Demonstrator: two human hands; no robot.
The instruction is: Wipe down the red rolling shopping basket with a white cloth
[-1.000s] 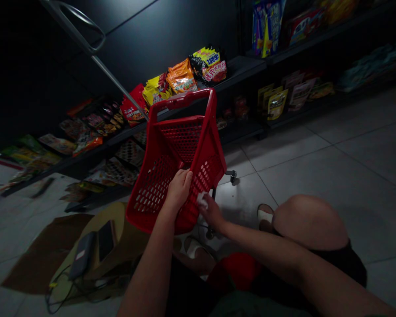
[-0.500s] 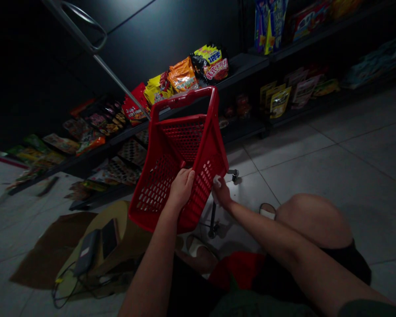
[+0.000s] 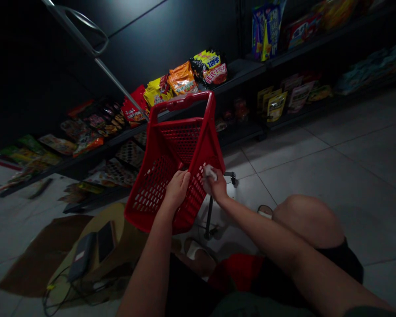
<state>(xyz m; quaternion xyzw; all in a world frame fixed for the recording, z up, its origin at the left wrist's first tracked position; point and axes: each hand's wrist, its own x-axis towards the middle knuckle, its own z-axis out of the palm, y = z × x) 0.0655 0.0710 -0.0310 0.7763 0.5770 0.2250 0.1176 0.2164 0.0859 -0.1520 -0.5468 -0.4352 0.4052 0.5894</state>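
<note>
From where I stand, the left hand is curled over the near rim of the red shopping cart, knuckles up, thumb side toward the rim's edge; its fingertips are out of sight, but the grip looks closed around the plastic. The right hand has its fingers bent tightly about a crumpled white wad, held up at the outside of the slotted side wall; I can't tell whether that is cloth or paper. The one cart stands tilted on the floor right in front of the person, between the knees and the shelf, and I count two small casters under it. It is smooth moulded plastic, pierced with rows of rounded slots, with a loop-shaped handle on top. Behind it, four bunches of glossy packets line the upper shelf: red, yellow, orange, and black with yellow. A slim shiny metal pole with one long loop slants behind the cart. Off to the left, two flat, dark, oblong slabs lie side by side on a tan, round-edged surface, thin cable straggling beside them.
</note>
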